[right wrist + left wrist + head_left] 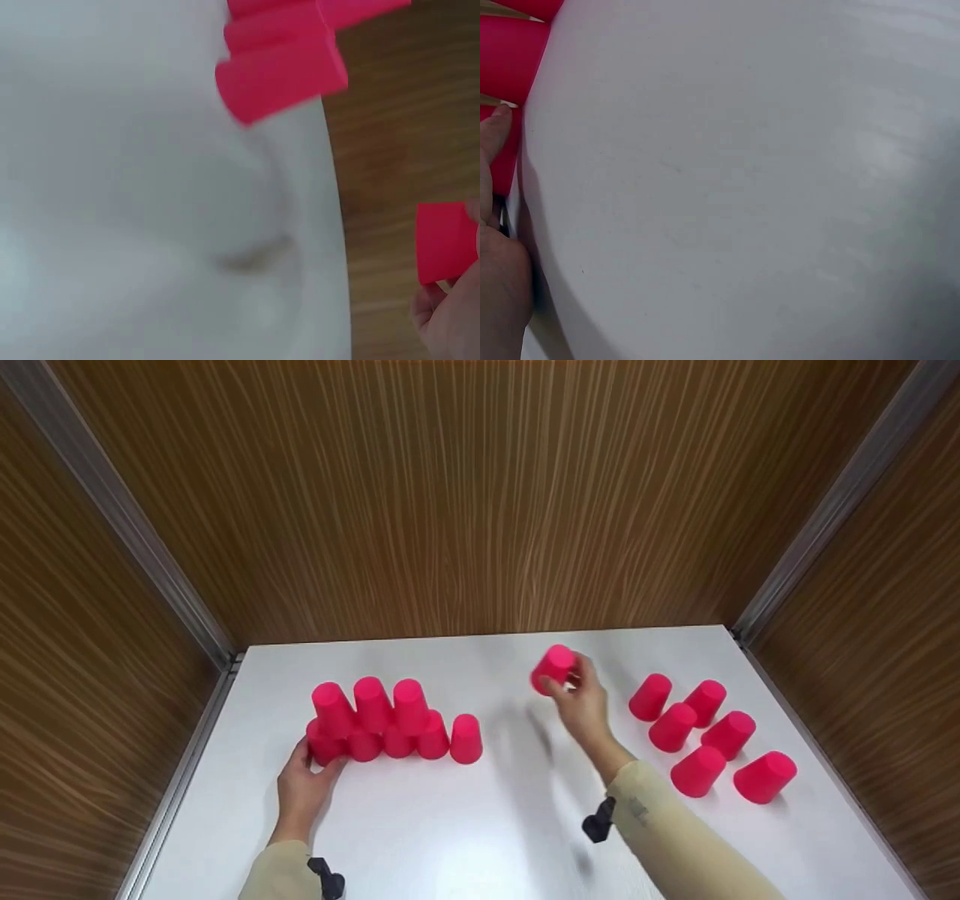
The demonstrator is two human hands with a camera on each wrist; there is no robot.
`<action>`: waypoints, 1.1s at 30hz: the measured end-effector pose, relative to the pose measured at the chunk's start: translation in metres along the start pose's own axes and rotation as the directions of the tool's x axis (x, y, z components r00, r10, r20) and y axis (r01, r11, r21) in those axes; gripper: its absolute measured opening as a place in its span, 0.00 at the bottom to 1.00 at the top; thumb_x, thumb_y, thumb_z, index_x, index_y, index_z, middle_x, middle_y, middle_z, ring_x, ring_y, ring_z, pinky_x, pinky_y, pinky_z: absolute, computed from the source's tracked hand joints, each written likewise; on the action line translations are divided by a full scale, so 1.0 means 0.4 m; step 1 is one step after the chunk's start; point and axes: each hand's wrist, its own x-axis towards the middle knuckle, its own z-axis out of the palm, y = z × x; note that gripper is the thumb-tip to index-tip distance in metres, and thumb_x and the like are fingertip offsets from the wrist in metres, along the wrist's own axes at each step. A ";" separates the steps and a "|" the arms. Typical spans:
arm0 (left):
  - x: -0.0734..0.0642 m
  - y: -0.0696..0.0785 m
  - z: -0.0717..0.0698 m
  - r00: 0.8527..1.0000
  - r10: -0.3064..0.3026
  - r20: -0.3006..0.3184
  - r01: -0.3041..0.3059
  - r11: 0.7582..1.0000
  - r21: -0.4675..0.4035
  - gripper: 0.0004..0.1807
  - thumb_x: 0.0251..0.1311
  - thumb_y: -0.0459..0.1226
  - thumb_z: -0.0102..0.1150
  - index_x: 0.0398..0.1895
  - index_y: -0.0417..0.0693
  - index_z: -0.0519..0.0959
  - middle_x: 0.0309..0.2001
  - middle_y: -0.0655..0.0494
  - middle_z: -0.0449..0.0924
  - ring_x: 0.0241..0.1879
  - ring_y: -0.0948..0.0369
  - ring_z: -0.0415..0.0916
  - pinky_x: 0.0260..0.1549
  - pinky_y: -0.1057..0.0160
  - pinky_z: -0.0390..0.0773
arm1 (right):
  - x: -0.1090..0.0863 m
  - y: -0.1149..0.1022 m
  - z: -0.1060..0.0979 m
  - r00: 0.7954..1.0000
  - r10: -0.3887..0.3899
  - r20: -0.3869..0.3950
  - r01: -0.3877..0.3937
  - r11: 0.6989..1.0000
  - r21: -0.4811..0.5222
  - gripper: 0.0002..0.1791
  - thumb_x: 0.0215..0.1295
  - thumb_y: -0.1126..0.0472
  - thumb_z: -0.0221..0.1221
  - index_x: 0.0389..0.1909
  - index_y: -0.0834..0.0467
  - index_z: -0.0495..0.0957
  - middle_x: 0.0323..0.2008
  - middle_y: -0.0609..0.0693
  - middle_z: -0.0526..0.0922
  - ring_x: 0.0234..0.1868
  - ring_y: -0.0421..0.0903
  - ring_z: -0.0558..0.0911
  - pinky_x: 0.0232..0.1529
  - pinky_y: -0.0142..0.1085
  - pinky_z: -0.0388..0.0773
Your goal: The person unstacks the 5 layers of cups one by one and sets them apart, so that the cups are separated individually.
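Observation:
Pink cups stand upside down on the white table, the left ones in a two-level stack. Three upper cups (373,705) sit across a bottom row of several, whose rightmost cup (466,739) has nothing on it. My left hand (304,791) holds the leftmost bottom cup (324,748), fingers at its left side and thumb in front; in the left wrist view the thumb (496,131) touches this cup. Raised above the table between the stack and the loose cups, my right hand (585,709) grips a tilted pink cup (555,666), also seen in the right wrist view.
Several loose pink cups (673,727) stand upside down in a group at the right of the white table (450,832). Wood-grained panels (480,510) rise behind and at both sides. Metal rails run along the panel corners.

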 end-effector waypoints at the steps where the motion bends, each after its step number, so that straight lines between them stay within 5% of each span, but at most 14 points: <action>1: 0.000 -0.001 0.000 1.000 -0.002 -0.002 0.002 1.000 0.001 0.46 0.71 0.44 0.70 0.85 0.44 0.56 0.81 0.41 0.60 0.81 0.43 0.54 0.77 0.43 0.61 | 0.005 0.016 -0.019 0.999 0.032 -0.005 -0.032 0.999 -0.008 0.33 0.70 0.63 0.70 0.72 0.59 0.68 0.64 0.61 0.79 0.64 0.60 0.80 0.63 0.53 0.79; 8: -0.001 -0.005 -0.003 1.000 -0.007 -0.013 0.007 1.000 0.012 0.46 0.71 0.43 0.69 0.84 0.42 0.56 0.81 0.40 0.59 0.81 0.42 0.54 0.77 0.44 0.61 | 0.019 0.098 -0.116 0.970 0.244 0.005 -0.244 0.968 -0.059 0.43 0.72 0.57 0.68 0.81 0.55 0.57 0.74 0.59 0.69 0.73 0.60 0.70 0.69 0.51 0.77; 14: -0.005 -0.003 -0.002 1.000 -0.016 -0.017 0.016 1.000 0.016 0.46 0.71 0.44 0.69 0.85 0.43 0.56 0.81 0.40 0.60 0.81 0.42 0.54 0.77 0.43 0.61 | 0.018 0.143 -0.151 0.945 0.326 0.004 -0.325 0.942 -0.081 0.45 0.74 0.57 0.67 0.83 0.56 0.53 0.76 0.61 0.66 0.75 0.60 0.68 0.73 0.51 0.73; 33: -0.007 0.009 0.005 1.000 0.011 -0.018 -0.011 1.000 0.003 0.46 0.71 0.42 0.70 0.84 0.43 0.56 0.81 0.41 0.60 0.81 0.42 0.55 0.77 0.45 0.62 | 0.032 0.214 -0.165 0.941 0.338 0.033 -0.332 0.936 -0.115 0.43 0.74 0.59 0.66 0.82 0.59 0.54 0.75 0.63 0.67 0.74 0.63 0.69 0.73 0.52 0.73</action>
